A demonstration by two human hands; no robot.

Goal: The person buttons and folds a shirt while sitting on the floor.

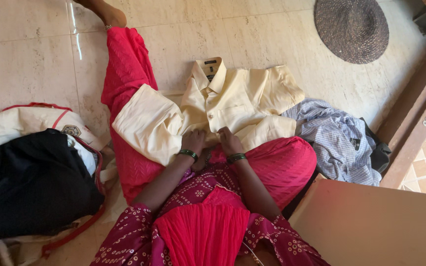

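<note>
Sitting on the pale tiled floor point(30, 54), you had your legs in red trousers point(126, 74) spread across the middle of the frame, one leg running to the upper left, the other bent at centre right. A heap of white, red-trimmed cloth point(30, 120) with a black garment point(35, 182) on top filled the left edge. At lower right a plain beige board point(371, 226) took up the corner, with a brown wooden frame point(415, 128) slanting along the right edge.

Spread flat at the centre lay the cream shirt point(232, 101), collar toward the top of the frame, buttoned front up, one sleeve draped over your left-hand leg in the picture and the hem against your lap. Just right of it, touching its sleeve, sat a crumpled blue striped shirt point(334, 135). A round dark woven mat point(352, 28) lay at the upper right, well apart from the clothes.

Your left hand point(193, 140) and right hand point(229, 140) rested side by side at the shirt's lower edge, near each other but not touching, each wrist wearing a green bangle point(188, 154). Both pressed down on the cream fabric, fingers curled into it; whether they pinched it or only lay on it, I could not tell.
</note>
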